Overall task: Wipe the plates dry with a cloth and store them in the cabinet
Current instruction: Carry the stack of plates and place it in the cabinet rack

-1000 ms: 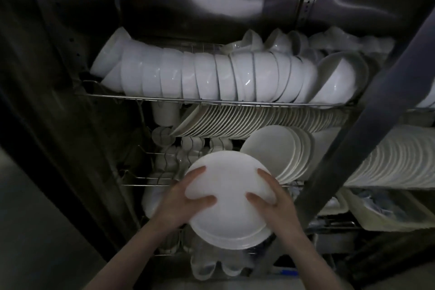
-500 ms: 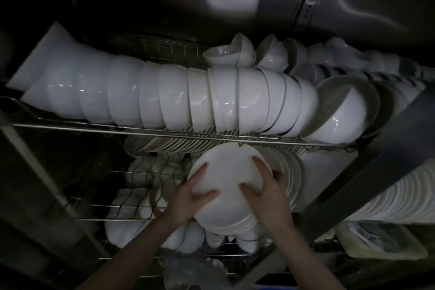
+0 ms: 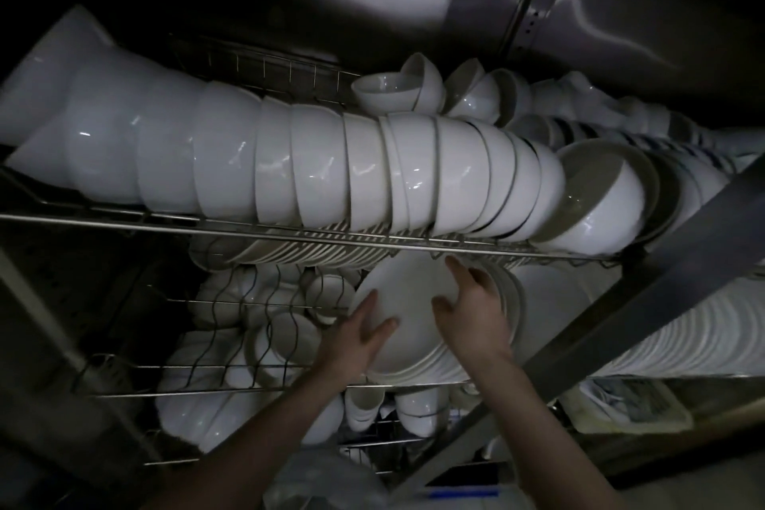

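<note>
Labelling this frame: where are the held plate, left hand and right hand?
plate (image 3: 414, 302), head view, bare centre
left hand (image 3: 352, 344), head view, back of hand
right hand (image 3: 476, 319), head view, back of hand

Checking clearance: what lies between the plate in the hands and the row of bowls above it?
In the head view, the upper rack's wire rail and a row of thin plates on edge separate the plate from the bowls.
</note>
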The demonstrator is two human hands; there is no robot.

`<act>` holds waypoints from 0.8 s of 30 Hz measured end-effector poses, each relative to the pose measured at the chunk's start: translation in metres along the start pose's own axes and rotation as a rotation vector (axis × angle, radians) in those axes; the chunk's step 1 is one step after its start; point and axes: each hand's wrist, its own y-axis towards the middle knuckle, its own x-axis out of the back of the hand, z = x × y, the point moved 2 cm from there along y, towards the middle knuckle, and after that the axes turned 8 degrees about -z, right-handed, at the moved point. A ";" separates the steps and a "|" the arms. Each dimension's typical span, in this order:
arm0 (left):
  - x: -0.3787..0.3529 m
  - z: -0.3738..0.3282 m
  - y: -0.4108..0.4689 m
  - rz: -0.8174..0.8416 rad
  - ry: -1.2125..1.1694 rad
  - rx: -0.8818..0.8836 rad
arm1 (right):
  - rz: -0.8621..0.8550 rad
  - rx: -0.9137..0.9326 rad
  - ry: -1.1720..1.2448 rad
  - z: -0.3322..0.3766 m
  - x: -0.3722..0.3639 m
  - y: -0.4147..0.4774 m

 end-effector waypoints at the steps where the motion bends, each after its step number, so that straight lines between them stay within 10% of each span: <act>1: -0.003 0.001 -0.001 -0.026 0.055 0.011 | -0.003 0.017 0.003 -0.001 0.000 0.000; 24: 0.006 0.001 -0.011 -0.114 0.336 -0.080 | -0.129 0.085 -0.070 -0.007 -0.026 -0.022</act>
